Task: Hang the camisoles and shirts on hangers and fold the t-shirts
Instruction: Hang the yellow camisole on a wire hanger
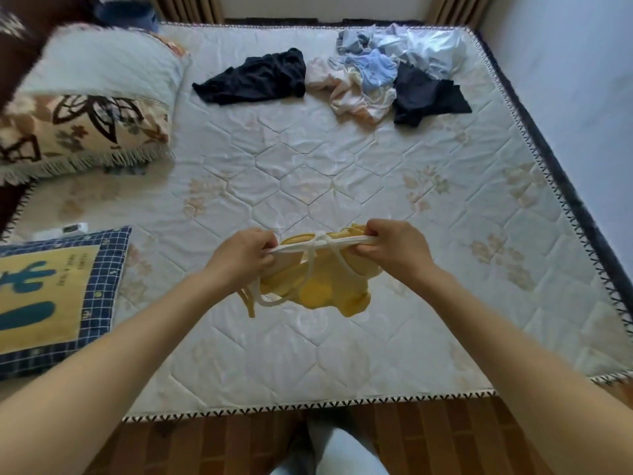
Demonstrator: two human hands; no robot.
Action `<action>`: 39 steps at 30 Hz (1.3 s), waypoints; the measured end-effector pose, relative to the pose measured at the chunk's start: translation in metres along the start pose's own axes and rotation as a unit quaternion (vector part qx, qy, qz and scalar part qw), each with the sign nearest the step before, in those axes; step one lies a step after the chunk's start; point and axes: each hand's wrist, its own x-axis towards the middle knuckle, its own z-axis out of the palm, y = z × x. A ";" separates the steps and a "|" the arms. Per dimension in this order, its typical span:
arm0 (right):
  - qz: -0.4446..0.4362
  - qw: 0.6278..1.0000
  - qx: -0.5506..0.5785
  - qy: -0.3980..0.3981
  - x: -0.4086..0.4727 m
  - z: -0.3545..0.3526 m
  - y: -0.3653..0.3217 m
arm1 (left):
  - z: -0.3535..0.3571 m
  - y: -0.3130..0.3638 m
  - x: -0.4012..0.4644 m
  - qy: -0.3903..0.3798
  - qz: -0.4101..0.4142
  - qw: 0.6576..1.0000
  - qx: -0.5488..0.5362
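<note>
A yellow camisole (pixel 320 286) hangs above the near middle of the mattress (pixel 308 173), draped from a white hanger (pixel 325 242) held level. My left hand (pixel 241 258) grips the hanger's left end, with yellow straps dangling below it. My right hand (pixel 394 248) grips the right end together with the camisole's fabric. At the far side lie a dark garment (pixel 257 78) and a heap of clothes (pixel 394 73) in pale blue, white, peach and navy.
A blue-checked cushion (pixel 51 296) lies at the near left, with a patterned fringed pillow (pixel 82 125) and a pale pillow (pixel 102 66) behind it. The mattress edge (pixel 308 404) runs just ahead of my legs, over a brown slatted floor (pixel 212 443). A wall stands on the right.
</note>
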 end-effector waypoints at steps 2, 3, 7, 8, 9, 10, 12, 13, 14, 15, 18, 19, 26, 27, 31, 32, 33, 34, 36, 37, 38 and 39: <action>0.000 1.000 -0.001 0.009 -0.017 -0.018 -0.010 | -0.018 0.010 -0.013 0.014 0.021 1.000 0.002; 0.000 1.000 -0.002 0.014 -0.026 -0.027 -0.015 | -0.026 0.015 -0.019 0.020 0.035 0.999 0.004; 0.002 0.998 -0.009 0.054 -0.072 -0.063 -0.029 | -0.058 0.039 -0.045 0.036 0.101 0.994 0.023; 0.005 0.998 -0.011 0.067 -0.085 -0.072 -0.032 | -0.065 0.047 -0.050 0.039 0.118 0.992 0.026; 0.010 0.997 -0.014 0.079 -0.098 -0.080 -0.034 | -0.071 0.056 -0.055 0.041 0.136 0.989 0.029; 0.016 0.996 -0.017 0.089 -0.112 -0.088 -0.036 | -0.076 0.065 -0.060 0.041 0.154 0.987 0.032; 0.029 0.994 -0.022 0.107 -0.138 -0.104 -0.036 | -0.084 0.084 -0.069 0.039 0.185 0.981 0.041; 0.038 0.992 -0.021 0.116 -0.151 -0.110 -0.035 | -0.087 0.095 -0.073 0.036 0.202 0.978 0.048; 0.047 0.991 -0.019 0.125 -0.163 -0.117 -0.032 | -0.088 0.105 -0.076 0.033 0.218 0.974 0.055; 0.055 0.989 -0.018 0.135 -0.175 -0.123 -0.029 | -0.089 0.116 -0.078 0.030 0.235 0.970 0.061; 0.077 0.983 -0.011 0.166 -0.212 -0.137 -0.016 | -0.088 0.150 -0.084 0.016 0.279 0.957 0.082; 0.087 0.981 -0.008 0.174 -0.225 -0.141 -0.010 | -0.086 0.161 -0.085 0.011 0.293 0.952 0.091; 0.182 0.956 -0.012 0.232 -0.319 -0.170 0.028 | -0.061 0.256 -0.101 -0.030 0.396 0.907 0.139; 0.196 0.951 -0.014 0.241 -0.332 -0.174 0.034 | -0.057 0.270 -0.103 -0.036 0.408 0.901 0.140; 0.246 0.930 0.003 0.273 -0.377 -0.189 0.057 | -0.040 0.321 -0.102 -0.046 0.458 0.880 0.112; 0.260 0.924 0.003 0.280 -0.389 -0.193 0.063 | -0.034 0.335 -0.103 -0.049 0.471 0.875 0.103; 0.272 0.919 0.002 0.286 -0.399 -0.197 0.070 | -0.027 0.349 -0.103 -0.052 0.482 0.869 0.095; 0.284 0.914 0.001 0.291 -0.408 -0.200 0.077 | -0.020 0.362 -0.104 -0.056 0.492 0.864 0.089; 0.303 0.903 0.000 0.303 -0.425 -0.205 0.091 | -0.005 0.388 -0.107 -0.066 0.509 0.855 0.078; 0.311 0.899 0.000 0.309 -0.433 -0.208 0.099 | 0.003 0.401 -0.110 -0.068 0.518 0.850 0.074; 0.319 0.894 0.001 0.315 -0.441 -0.210 0.107 | 0.011 0.413 -0.112 -0.069 0.528 0.844 0.072; 0.326 0.889 0.003 0.320 -0.449 -0.213 0.115 | 0.018 0.426 -0.114 -0.071 0.537 0.838 0.073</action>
